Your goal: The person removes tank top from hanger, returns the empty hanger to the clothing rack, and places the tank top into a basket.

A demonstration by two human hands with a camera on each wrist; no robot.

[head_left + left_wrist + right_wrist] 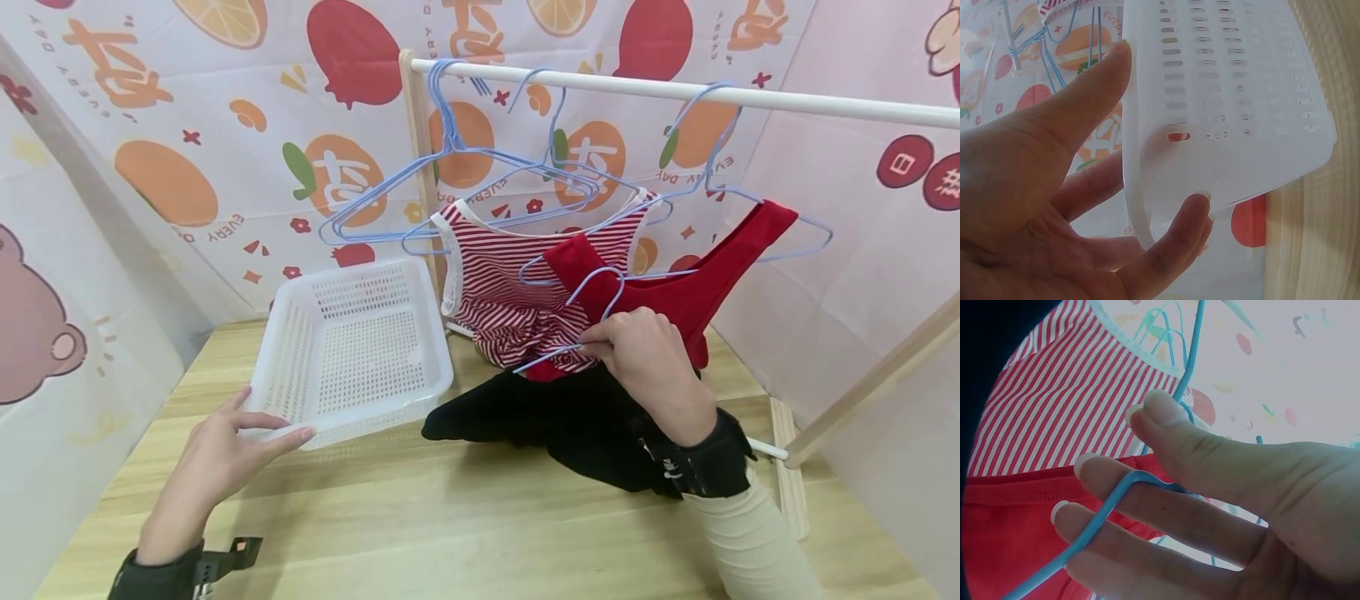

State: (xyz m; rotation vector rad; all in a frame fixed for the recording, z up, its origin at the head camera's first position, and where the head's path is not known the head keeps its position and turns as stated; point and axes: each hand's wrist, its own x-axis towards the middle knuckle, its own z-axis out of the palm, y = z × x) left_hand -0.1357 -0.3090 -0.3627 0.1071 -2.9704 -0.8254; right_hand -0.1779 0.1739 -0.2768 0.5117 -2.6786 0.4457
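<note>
My left hand (225, 446) grips the near left corner of a white perforated plastic basket (442, 346). In the left wrist view the thumb lies along the basket's rim (1132, 125), and fingers reach around the corner. My right hand (645, 358) holds a blue wire hanger (551, 358) near its neck, hook upward. In the right wrist view the hanger's wire (1094, 525) crosses the fingers below the thumb. Behind this hand hang a red garment (690, 287) and a red-and-white striped sleeveless top (517, 267), each on a blue hanger. Dark cloth (487, 412) lies under the right hand, partly hidden.
A white rail (637, 87) on wooden posts (416, 125) crosses the upper right, bearing several bare blue hangers (375, 196) at its left end. A wooden foot (787, 483) stands on the tabletop (450, 525) at right. Fruit-printed cloth (247, 167) covers the walls.
</note>
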